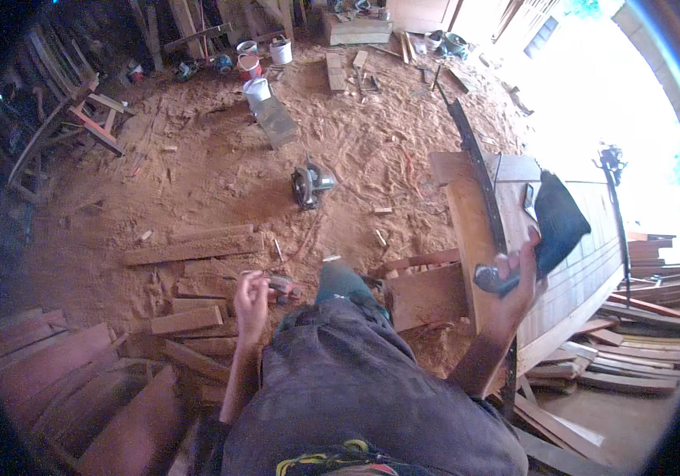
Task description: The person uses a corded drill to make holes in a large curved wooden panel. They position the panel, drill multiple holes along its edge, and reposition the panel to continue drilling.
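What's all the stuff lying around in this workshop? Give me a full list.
circular saw: one, grey, on the sawdust floor at centre
buckets: about four, white, one red-banded, far end of the floor
flat slab: one, grey, just in front of the buckets
loose planks: many, reddish brown, strewn on the floor at left
plank stack: one pile, reddish, far right
workbench: one, pale wood, at right
dark strip: one, black, along the bench's edge
dark cloth: one, blue-black, on the bench
left hand: holds a small object, unclear
right hand: grips a dark-handled tool
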Tool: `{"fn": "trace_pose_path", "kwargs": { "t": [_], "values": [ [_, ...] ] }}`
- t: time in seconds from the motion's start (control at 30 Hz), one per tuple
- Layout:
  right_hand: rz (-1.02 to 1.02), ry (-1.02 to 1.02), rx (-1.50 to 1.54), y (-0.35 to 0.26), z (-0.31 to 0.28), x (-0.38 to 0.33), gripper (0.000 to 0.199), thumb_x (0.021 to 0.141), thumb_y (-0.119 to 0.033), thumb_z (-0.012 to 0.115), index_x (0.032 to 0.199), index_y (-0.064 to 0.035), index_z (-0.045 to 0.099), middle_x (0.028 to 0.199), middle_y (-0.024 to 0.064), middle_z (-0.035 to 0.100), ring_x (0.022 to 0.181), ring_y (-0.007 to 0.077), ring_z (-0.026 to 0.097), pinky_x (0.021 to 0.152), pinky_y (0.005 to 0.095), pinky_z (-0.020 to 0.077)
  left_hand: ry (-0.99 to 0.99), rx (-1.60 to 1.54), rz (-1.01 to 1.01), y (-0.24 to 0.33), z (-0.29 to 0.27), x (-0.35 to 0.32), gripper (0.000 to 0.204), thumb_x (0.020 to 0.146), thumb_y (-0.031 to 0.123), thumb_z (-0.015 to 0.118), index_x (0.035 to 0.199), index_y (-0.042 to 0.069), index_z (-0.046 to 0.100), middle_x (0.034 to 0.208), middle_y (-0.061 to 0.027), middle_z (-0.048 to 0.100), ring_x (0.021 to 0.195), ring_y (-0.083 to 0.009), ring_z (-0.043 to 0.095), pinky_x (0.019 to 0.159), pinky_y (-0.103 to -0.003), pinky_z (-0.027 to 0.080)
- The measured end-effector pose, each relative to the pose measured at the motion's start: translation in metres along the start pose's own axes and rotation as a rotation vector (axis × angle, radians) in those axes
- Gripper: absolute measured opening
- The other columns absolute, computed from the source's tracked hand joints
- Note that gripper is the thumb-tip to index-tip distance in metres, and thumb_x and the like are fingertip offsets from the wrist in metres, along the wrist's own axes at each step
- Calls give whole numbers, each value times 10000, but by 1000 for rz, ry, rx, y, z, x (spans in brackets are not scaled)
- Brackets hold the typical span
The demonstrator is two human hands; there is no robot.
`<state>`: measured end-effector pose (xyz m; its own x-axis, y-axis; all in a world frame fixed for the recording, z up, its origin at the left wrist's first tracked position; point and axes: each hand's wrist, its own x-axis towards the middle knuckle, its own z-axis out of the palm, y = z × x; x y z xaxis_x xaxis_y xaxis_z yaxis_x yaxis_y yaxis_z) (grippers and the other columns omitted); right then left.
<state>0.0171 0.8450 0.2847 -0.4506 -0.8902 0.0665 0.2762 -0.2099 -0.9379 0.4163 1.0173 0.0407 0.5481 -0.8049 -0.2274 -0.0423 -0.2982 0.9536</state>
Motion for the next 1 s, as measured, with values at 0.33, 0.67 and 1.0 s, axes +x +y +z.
{"fn": "trace_pose_path", "kwargs": {
  "t": [0.33, 0.67, 1.0],
  "values": [
    [61, -220, 15, 55, 117, 43, 249, 920, -249, 819, 976, -26, 722, 728, 2, 660, 593, 115, 584, 546, 288, 438, -676, 79, 82, 140, 84, 111, 475, 1059, 154, 712, 1493, 14, 577, 1327, -112, 737, 1191, -198, 711, 1029, -375, 567],
    [141, -290, 11, 56, 206, 158, 589, 854, -185, 959, 1327, -16, 652, 849, -45, 628, 784, 78, 619, 690, 286, 517, -1391, 62, 107, 254, 303, 229, 541, 965, 152, 810, 1443, 10, 601, 1379, -134, 695, 1318, -245, 652, 1062, -399, 532],
    [128, -299, -146, 62, 230, 237, 598, 833, -199, 977, 1306, -33, 650, 917, -28, 656, 837, 81, 625, 742, 281, 509, -1407, -733, -580, 273, 384, 329, 612, 1177, 442, 428, 1651, 55, 406, 1472, -115, 649, 1290, -247, 687, 1106, -418, 558]
  ]
}}
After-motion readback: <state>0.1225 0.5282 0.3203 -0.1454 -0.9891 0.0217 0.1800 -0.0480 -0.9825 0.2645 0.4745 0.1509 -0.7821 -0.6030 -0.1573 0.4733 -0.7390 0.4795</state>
